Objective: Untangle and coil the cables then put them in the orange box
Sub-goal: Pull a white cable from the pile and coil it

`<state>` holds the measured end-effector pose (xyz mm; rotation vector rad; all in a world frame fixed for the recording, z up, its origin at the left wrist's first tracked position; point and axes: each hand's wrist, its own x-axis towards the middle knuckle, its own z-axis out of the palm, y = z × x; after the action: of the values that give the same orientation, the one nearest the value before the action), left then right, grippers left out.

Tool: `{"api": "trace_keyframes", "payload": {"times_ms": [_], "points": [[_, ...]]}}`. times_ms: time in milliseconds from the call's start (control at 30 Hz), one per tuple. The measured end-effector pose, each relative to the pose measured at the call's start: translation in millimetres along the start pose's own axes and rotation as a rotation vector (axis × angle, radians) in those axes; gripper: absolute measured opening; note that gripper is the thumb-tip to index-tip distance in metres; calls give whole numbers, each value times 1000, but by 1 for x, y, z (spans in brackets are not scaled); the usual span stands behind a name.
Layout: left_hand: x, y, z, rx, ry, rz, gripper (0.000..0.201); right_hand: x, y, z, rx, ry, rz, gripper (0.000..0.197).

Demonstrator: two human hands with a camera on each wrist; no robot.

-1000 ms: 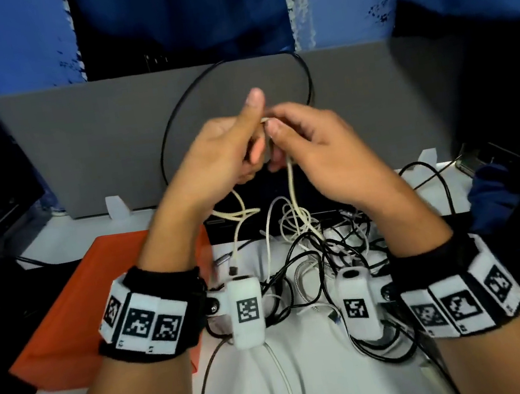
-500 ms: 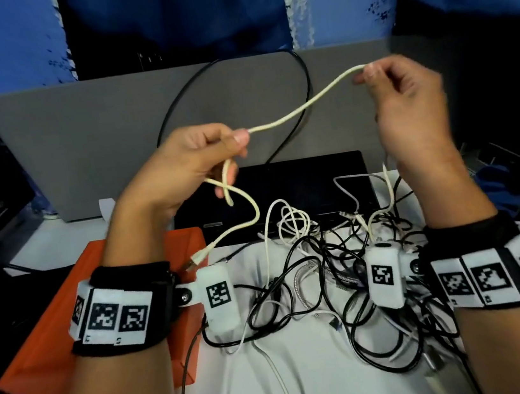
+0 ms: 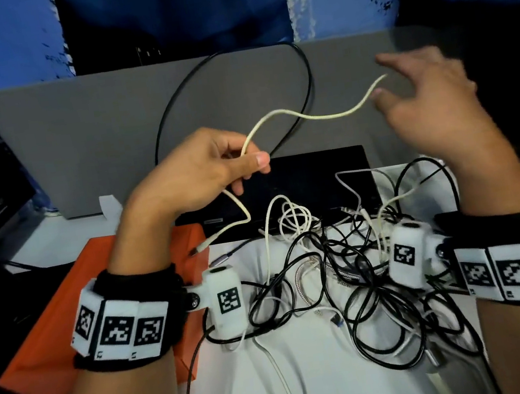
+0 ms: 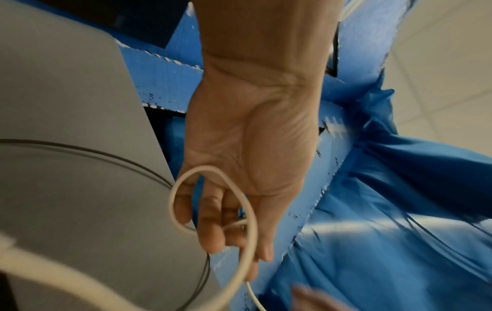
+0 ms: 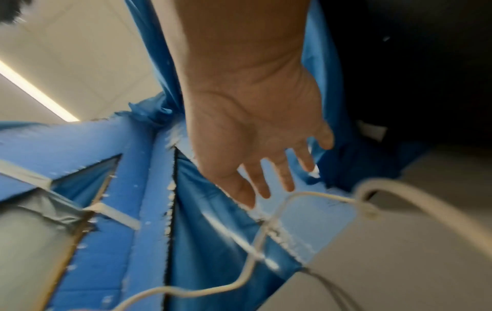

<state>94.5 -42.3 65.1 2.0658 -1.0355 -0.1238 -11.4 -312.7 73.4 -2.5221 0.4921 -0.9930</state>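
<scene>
- Cream cable (image 3: 304, 117) — held up in the air above the desk, well clear of the heap, so it hangs free and can be wound without snagging; one end with its plug (image 3: 199, 248) dangles over the corner of the orange box; the other end trails toward the right hand.
- Left hand (image 3: 194, 169) — fingers and thumb curled round the cream cable; the left wrist view shows a first loop (image 4: 213, 202) lying round the fingers; the hand seems to serve as the former for the coil.
- Right hand (image 3: 429, 106) — fingers spread and apart, blurred; the cable's far end lies at the fingertips, not gripped as far as can be seen; likely shifting for a fresh hold further along.
- Tangle of cables (image 3: 364, 282) — black and white leads knotted together on the white desk (image 3: 312, 389) between the wrists; not yet sorted; most of the task remains.
- Orange box (image 3: 53, 326) — on the desk under the left forearm, close at hand for dropping in a finished coil; whether it is open or what it holds cannot be told.
- Black laptop (image 3: 316, 182) — shut, behind the heap; some leads lie over its edge.
- Grey panel (image 3: 76, 139) — upright at the back; a black cable (image 3: 307, 90) arches in front of it.
</scene>
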Motion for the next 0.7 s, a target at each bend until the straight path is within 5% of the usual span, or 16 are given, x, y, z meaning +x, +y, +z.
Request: {"api": "trace_keyframes", "payload": {"times_ms": [100, 200, 333, 467, 633, 700], "points": [[6, 10, 15, 95, 53, 44, 19, -28, -54, 1, 83, -134, -272, 64], [9, 13, 22, 177, 119, 181, 20, -47, -83, 21, 133, -320, -402, 50], [8, 11, 17, 190, 268, 212, 5, -43, -80, 38, 228, -290, -392, 26], [11, 1, 13, 256, 400, 77, 20, -35, -68, 22, 437, -350, -372, 22], [13, -19, 7, 258, 134, -133, 22, -30, -53, -10, 647, -376, -287, 18], [13, -20, 6, 46, 174, -129, 26, -24, -38, -16, 547, -381, -219, 20]]}}
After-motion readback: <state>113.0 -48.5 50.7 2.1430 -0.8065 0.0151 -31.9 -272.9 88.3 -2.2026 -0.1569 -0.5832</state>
